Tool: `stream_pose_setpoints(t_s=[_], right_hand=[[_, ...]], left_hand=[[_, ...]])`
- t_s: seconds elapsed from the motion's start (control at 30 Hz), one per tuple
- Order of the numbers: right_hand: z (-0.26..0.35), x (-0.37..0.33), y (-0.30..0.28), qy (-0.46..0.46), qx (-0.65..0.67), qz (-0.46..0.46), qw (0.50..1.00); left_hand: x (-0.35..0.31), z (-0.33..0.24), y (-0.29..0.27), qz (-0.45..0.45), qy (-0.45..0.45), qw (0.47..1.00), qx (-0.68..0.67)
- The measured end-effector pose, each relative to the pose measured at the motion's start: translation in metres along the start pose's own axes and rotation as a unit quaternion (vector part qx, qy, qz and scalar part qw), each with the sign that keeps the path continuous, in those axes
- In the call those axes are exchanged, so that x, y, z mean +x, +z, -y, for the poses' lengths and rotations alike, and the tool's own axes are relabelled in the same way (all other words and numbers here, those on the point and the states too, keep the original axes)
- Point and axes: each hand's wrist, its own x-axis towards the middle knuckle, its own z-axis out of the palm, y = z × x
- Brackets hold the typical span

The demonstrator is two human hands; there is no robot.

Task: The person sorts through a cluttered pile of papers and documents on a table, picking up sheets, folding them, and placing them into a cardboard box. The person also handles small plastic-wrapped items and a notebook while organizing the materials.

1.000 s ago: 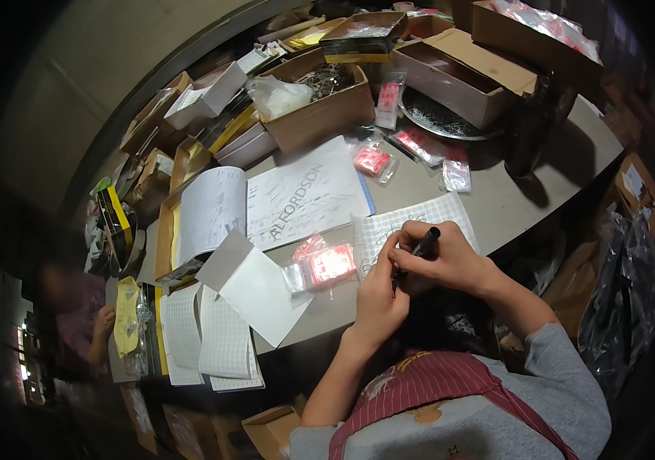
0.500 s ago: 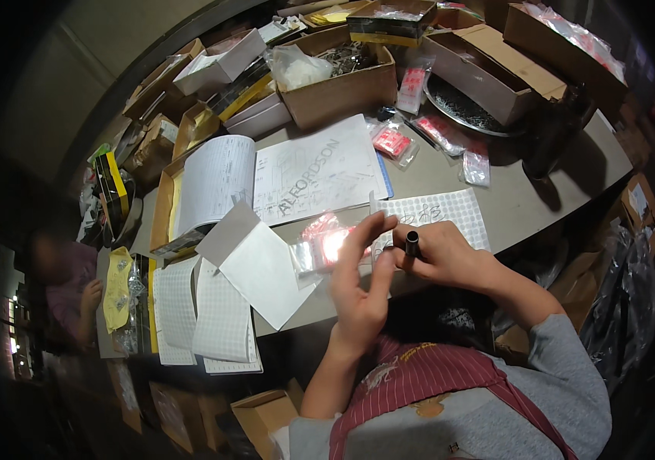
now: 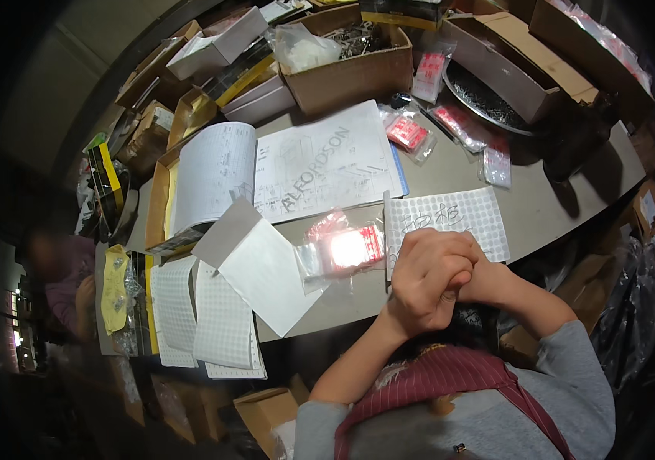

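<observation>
Both hands are closed together over the near edge of a white sheet of round grey stickers [image 3: 488, 218] with handwriting on it. My left hand [image 3: 423, 287] has its fingers curled against my right hand [image 3: 485, 276], which is partly hidden behind it. The dark pen-like tube seen earlier in the right hand is covered by the fingers now. Left of the hands lies a clear bag with red print [image 3: 370, 245], glaring under the light. Beside that bag is a blank white folded sheet [image 3: 266, 284].
An open stack of drawings [image 3: 327, 169] lies mid-table, with a box [image 3: 160, 230] under its left side. Further back stand a carton of metal parts [image 3: 358, 73], small red-printed bags [image 3: 408, 134] and a round tray [image 3: 488, 103]. Sticker sheets [image 3: 224, 314] overhang the near edge. Another person [image 3: 70, 284] is at the left.
My left hand has moved right and closed against my right hand. The end of the dark tube, visible before, is hidden now. The view has shifted slightly.
</observation>
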Motion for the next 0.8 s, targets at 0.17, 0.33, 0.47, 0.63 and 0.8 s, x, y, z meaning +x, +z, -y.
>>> stream_pose_setpoints(t_s=[0.17,0.33,0.47,0.63,0.8], right_hand=[[-0.003,0.0,0.003,-0.078,-0.056,-0.064,0.993],[-0.012,0.005,0.008,-0.069,-0.1,-0.057,0.991],[-0.016,0.004,0.006,-0.006,-0.052,-0.076,0.996],[0.013,0.011,-0.044,0.013,-0.113,-0.159,0.981],[-0.031,0.046,-0.076,0.027,-0.422,-0.272,0.864]], left_hand=[[-0.005,0.001,0.013,-0.024,-0.003,1.0,0.009],[-0.004,0.007,0.011,-0.024,0.015,0.999,0.015],[0.003,-0.009,-0.002,0.055,-0.013,0.991,0.119],[0.004,-0.029,-0.036,0.014,-0.099,0.95,0.296],[-0.029,-0.011,-0.046,-0.036,-0.279,0.929,0.239]])
